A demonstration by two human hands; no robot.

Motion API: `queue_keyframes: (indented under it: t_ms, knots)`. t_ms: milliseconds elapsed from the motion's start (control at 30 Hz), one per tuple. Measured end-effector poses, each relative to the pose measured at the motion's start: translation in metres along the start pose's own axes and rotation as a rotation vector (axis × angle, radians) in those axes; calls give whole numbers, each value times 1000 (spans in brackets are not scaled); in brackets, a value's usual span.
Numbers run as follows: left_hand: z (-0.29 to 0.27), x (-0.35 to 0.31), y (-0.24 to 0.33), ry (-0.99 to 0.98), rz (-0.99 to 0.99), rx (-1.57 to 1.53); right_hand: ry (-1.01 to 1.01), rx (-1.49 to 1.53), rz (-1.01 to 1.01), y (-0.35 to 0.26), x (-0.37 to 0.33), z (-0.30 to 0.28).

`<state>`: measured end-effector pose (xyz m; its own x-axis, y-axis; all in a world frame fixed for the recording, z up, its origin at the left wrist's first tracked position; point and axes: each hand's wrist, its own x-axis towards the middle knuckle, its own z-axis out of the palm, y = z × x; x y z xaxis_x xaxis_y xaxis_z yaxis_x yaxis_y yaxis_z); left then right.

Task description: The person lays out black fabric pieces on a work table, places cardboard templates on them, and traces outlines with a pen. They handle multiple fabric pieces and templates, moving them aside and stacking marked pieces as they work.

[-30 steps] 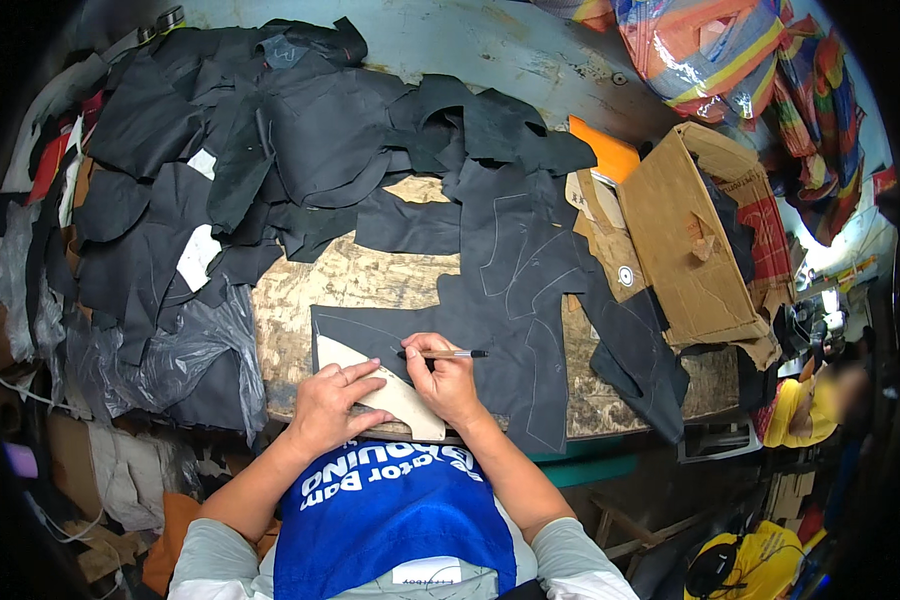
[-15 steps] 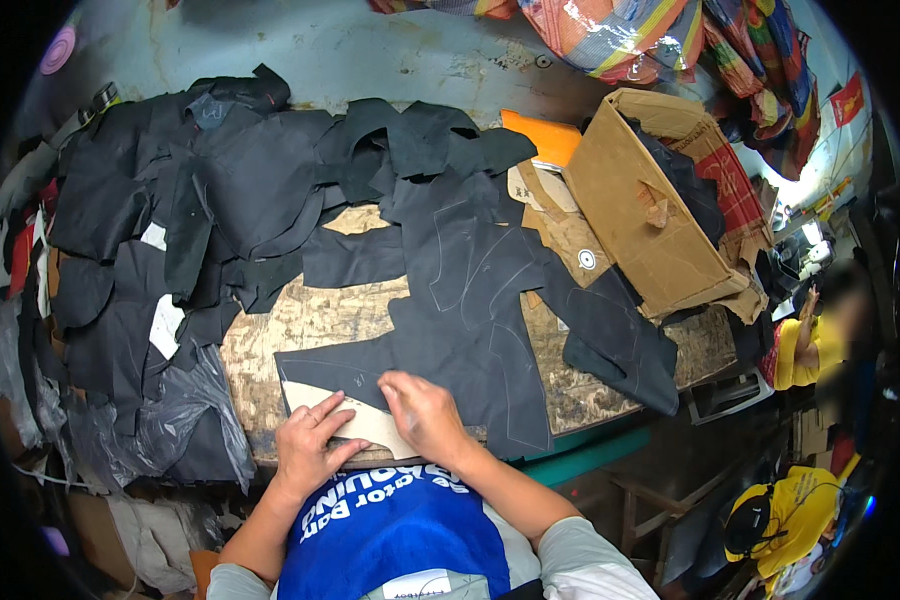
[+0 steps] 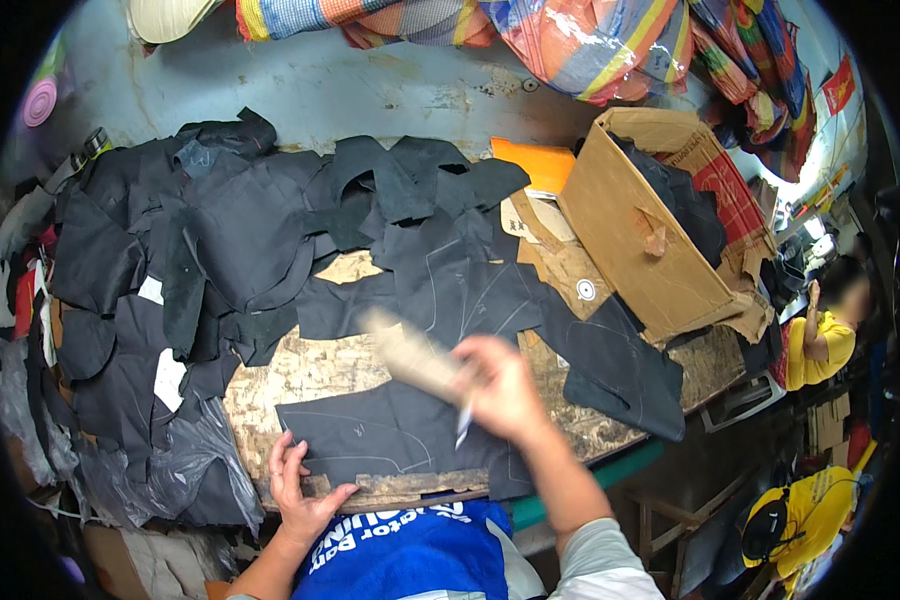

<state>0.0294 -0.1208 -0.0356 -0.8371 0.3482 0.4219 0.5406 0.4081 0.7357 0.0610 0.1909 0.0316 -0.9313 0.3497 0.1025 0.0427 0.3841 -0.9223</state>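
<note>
Your right hand grips card and pen together, perhaps keeping the black sheet below uncovered — your left hand, spread wide, seemingly steadies its corner.

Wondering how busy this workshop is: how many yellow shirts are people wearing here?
2. The upper yellow shirt is at the far right, beyond the cardboard box; the lower yellow shirt is at the lower right. Others could be hidden behind the clutter.
</note>
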Motion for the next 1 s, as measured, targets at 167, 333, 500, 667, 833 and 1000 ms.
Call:
queue_keyframes:
  t_ms: [167,333,500,667,833,1000]
  knots:
    - [0,5,1,-113,76,58,395,-21,173,51,139,-134]
    - [-1,18,5,-250,78,83,434,-901,-69,67,193,-160]
    - [0,23,10,-268,64,90,1050,-1395,-317,25,130,-175]
    - [3,24,12,-272,8,126,1081,-1708,-124,26,93,-247]
    - [3,23,12,-285,5,138,1008,-1570,-233,30,68,-353]
    - [5,21,11,-260,-17,133,847,-1529,24,33,3,-410]
